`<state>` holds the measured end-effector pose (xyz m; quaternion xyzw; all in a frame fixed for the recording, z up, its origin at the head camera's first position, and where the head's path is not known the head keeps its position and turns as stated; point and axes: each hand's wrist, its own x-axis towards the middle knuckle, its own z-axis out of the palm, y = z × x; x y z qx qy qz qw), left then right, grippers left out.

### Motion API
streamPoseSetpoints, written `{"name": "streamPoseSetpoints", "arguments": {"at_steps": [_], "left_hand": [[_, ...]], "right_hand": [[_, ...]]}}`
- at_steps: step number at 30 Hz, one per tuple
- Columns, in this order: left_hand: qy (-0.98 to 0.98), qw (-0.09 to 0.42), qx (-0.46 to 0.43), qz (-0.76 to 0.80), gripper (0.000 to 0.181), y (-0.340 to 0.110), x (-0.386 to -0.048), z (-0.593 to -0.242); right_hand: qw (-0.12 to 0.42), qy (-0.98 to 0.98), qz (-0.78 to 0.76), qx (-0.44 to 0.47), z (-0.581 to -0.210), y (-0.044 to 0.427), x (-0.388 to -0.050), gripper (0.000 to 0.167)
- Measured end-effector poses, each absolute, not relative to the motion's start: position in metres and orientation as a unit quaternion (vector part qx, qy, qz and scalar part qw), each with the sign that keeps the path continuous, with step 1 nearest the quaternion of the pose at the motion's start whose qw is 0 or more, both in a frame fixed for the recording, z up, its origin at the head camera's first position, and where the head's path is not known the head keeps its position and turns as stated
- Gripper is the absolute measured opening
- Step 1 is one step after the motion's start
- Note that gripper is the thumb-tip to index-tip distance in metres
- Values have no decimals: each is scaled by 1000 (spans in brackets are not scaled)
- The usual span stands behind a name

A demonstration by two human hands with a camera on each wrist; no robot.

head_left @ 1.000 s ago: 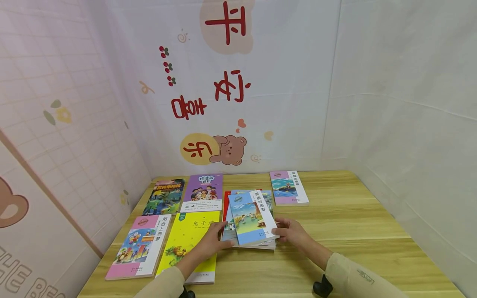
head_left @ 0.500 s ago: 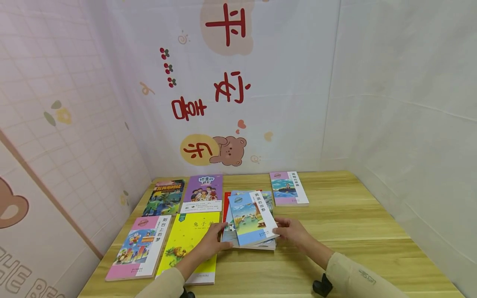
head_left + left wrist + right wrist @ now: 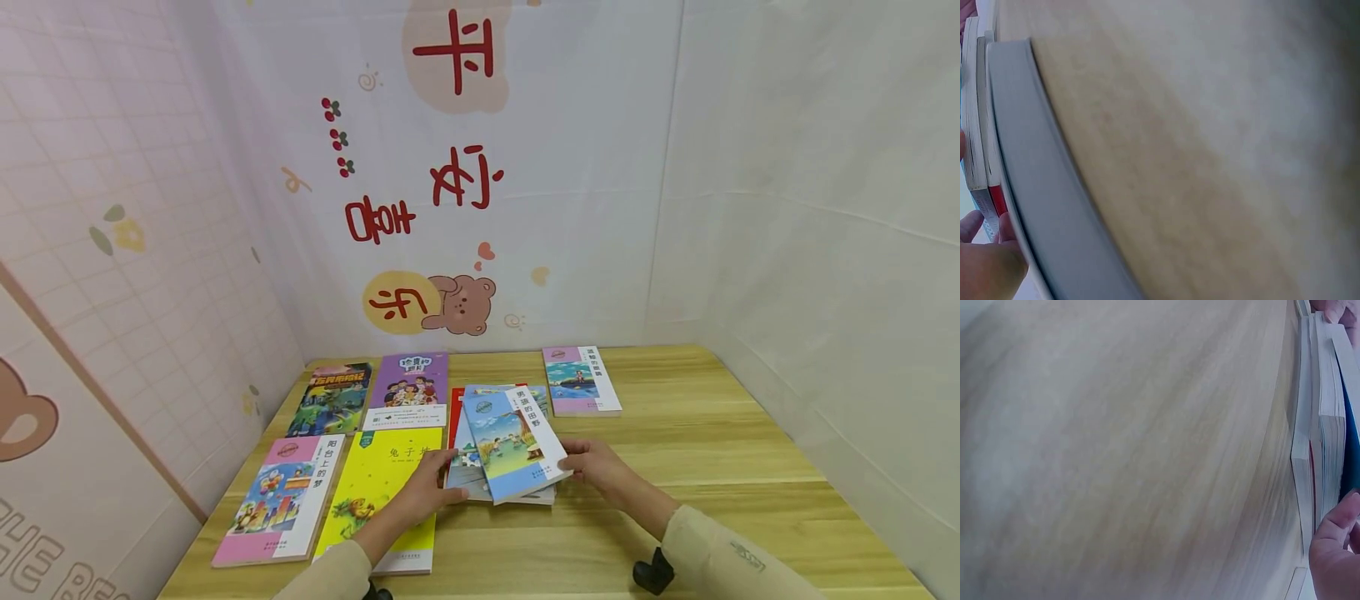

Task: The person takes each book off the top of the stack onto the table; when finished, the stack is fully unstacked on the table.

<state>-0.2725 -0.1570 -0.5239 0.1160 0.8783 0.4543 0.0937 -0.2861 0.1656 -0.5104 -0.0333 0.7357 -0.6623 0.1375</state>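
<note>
In the head view a blue-and-white paperback point(image 3: 517, 446) lies slantwise on top of a small stack. My right hand point(image 3: 606, 473) pinches its lower right corner. The right wrist view shows the raised edge of this paperback point(image 3: 1349, 369) apart from the books below. Under it are a grey-blue picture book point(image 3: 459, 482) and a red book point(image 3: 454, 408), both mostly covered. My left hand point(image 3: 423, 493) holds the stack's lower left corner, thumb at the front edge and fingers at the left side. Several fingers are hidden.
Left of the stack lie a yellow book point(image 3: 390, 483), a pink-and-white book point(image 3: 281, 496), a purple book point(image 3: 408, 387) and a dark green book point(image 3: 330, 400). A small pink book point(image 3: 577, 379) lies at the back right of the wooden table point(image 3: 675, 433).
The blue-and-white paperback has shifted a little right and toward me, turning slightly, with my right hand moving along. My left hand and the lower books stay about where they were.
</note>
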Motion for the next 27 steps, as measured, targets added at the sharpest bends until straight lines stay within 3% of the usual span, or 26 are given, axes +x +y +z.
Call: {"name": "streamPoseSetpoints", "arguments": {"at_steps": [21, 27], "left_hand": [[904, 98, 118, 398, 74, -165, -280, -512], [909, 121, 127, 378, 74, -167, -281, -508]], "right_hand": [[196, 660, -723, -54, -506, 177, -284, 64], [195, 648, -735, -53, -505, 178, -283, 67]]}}
